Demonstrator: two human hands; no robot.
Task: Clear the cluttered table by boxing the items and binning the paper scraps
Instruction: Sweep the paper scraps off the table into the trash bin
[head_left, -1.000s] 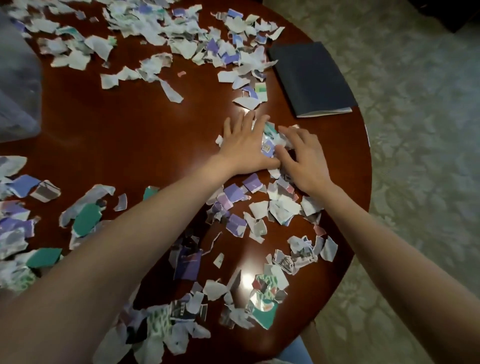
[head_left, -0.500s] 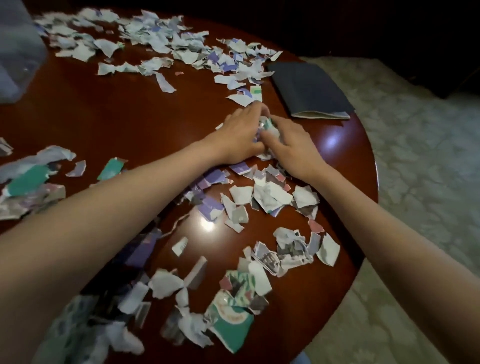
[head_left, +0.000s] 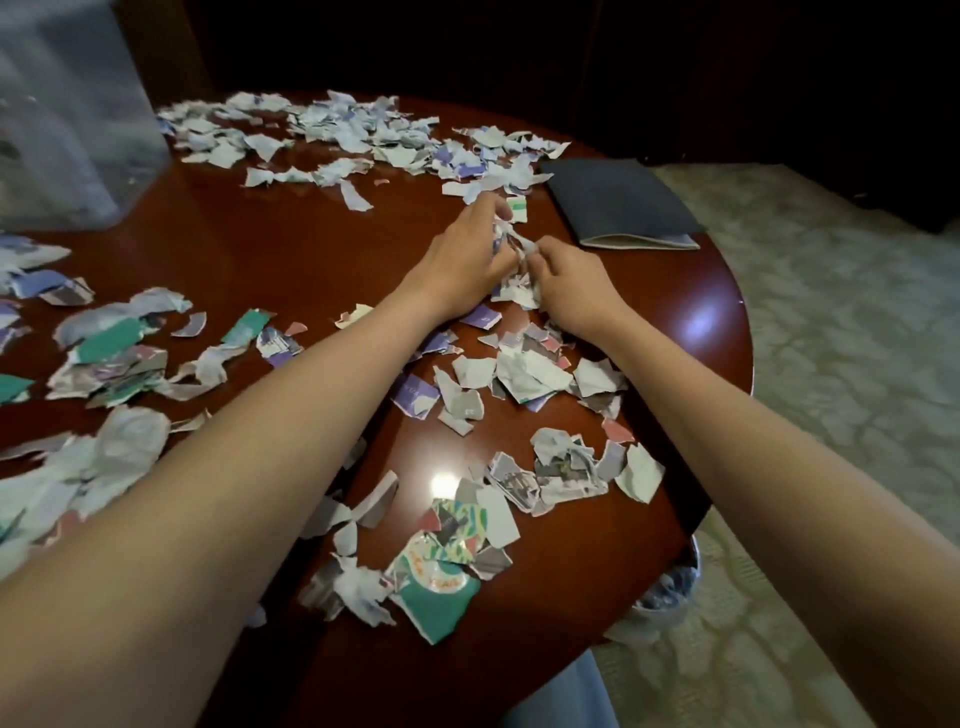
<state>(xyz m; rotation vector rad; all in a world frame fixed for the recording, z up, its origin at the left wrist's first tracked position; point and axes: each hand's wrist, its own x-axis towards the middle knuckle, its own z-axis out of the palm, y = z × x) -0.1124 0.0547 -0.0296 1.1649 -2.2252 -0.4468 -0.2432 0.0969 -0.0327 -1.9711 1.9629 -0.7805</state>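
1. The left hand (head_left: 462, 260) and right hand (head_left: 571, 283) meet over the right half of the round wooden table (head_left: 291, 249), with a wad (head_left: 511, 244) of torn paper bunched between them.
2. The left fingers are curled round the wad from the left. The right fingertips pinch its right end, knuckles bent.
3. The wad is crumpled and lifted slightly off the wood; its long axis runs roughly left to right, from one hand to the other.
4. Loose paper scraps (head_left: 519, 374) trail from the hands toward the viewer along the table's right side. Another band (head_left: 332, 130) runs left to right across the far side, and a third cluster (head_left: 109, 353) lies at the left.
5. A dark notebook (head_left: 621, 205) lies flat at the right rim, just beyond the right hand, its page edge facing the near side.
6. Bare wood lies left of the hands, between the far band and the left cluster.
7. A clear plastic container (head_left: 67, 119) stands at the far left.
8. A bin (head_left: 670, 592) holding scraps shows partly below the right rim, on the carpet (head_left: 831, 364).
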